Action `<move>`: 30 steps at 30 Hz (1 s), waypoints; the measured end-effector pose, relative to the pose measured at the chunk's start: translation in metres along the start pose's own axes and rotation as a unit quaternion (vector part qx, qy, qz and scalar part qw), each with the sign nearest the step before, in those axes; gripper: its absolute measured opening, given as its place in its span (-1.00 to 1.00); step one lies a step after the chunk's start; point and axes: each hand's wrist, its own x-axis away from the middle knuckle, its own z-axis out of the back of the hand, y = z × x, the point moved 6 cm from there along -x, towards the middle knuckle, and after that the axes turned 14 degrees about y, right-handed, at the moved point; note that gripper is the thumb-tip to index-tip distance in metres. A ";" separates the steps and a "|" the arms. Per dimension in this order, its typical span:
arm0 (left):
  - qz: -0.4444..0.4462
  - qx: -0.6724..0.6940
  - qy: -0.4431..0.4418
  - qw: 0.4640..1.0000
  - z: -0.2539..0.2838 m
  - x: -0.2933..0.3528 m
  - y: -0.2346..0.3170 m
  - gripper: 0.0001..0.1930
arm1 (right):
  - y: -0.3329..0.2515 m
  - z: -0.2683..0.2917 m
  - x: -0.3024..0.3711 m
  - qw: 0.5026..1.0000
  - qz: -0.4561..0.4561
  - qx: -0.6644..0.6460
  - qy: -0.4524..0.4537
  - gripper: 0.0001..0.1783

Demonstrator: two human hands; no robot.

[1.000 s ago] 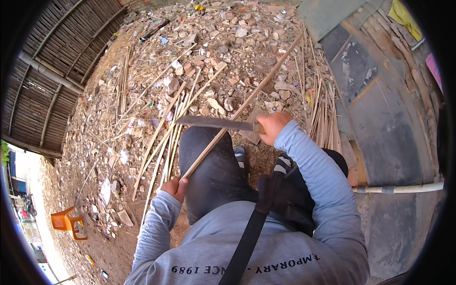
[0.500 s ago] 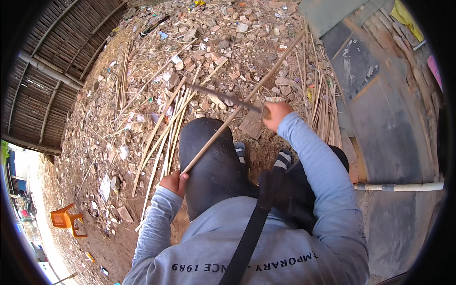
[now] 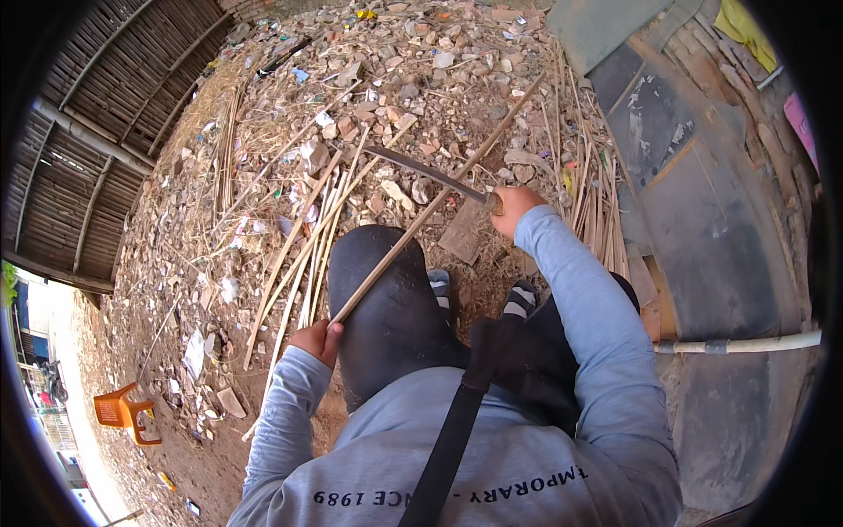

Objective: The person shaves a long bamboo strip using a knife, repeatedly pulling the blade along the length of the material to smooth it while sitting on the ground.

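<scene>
My left hand (image 3: 318, 341) is closed around the near end of a long bamboo strip (image 3: 399, 249), beside my left knee. From there the strip slants over the knee, away and to the right, above the stony ground. In my right hand (image 3: 518, 212) is the handle of a long-bladed knife (image 3: 421, 169), its dark blade pointing left. The blade crosses the strip about midway along; whether the edge bites into it I cannot tell. Several loose bamboo strips (image 3: 307, 255) lie on the ground left of my knee.
More split strips (image 3: 597, 193) lie in a bundle at the right, along dark sheets (image 3: 729, 228) with a pale pipe (image 3: 764, 343) across them. Rubble and litter cover the ground. An orange plastic chair (image 3: 127, 411) stands at the left, below a slatted bamboo wall (image 3: 79, 140).
The knife and my right hand have shifted slightly right, and the blade looks sharper where it was smeared before. The strip's far end has moved a little left and nearer.
</scene>
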 end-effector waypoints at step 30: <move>-0.050 -0.054 0.058 0.996 0.011 0.008 -0.002 -0.58 | -0.015 0.020 0.012 0.994 0.005 -0.031 -0.102 -0.73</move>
